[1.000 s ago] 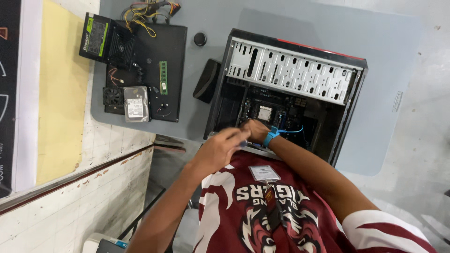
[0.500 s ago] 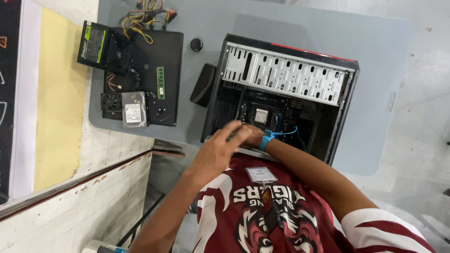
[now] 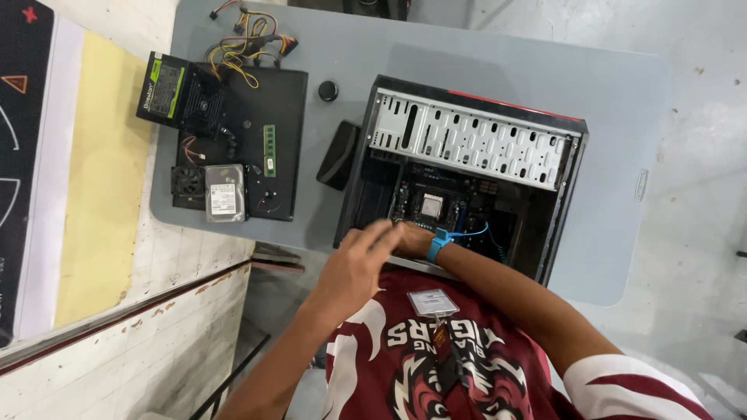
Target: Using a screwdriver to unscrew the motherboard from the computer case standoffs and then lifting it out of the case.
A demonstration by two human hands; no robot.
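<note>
An open black computer case (image 3: 467, 140) lies on its side on the grey table (image 3: 498, 58), with the motherboard and its silver processor (image 3: 430, 206) showing inside. My left hand (image 3: 354, 264) hovers over the case's near edge, fingers stretched out and blurred, holding nothing. My right hand (image 3: 408, 236) reaches into the case just beyond it and is mostly hidden by my left hand. On my right wrist is a blue strap (image 3: 437, 245), from which a thin blue cord (image 3: 475, 232) runs into the case.
A black side panel (image 3: 288, 187) lies left of the case with a green memory stick (image 3: 270, 150) on it. A power supply with loose wires (image 3: 167, 89), a hard drive (image 3: 224, 193), a small fan (image 3: 187, 185), a round black knob (image 3: 327, 91) and a black wedge-shaped part (image 3: 338, 154) are nearby.
Both hands stay at the case's near edge. My left hand's fingers have stretched out over the right hand, and the view has shifted slightly.
</note>
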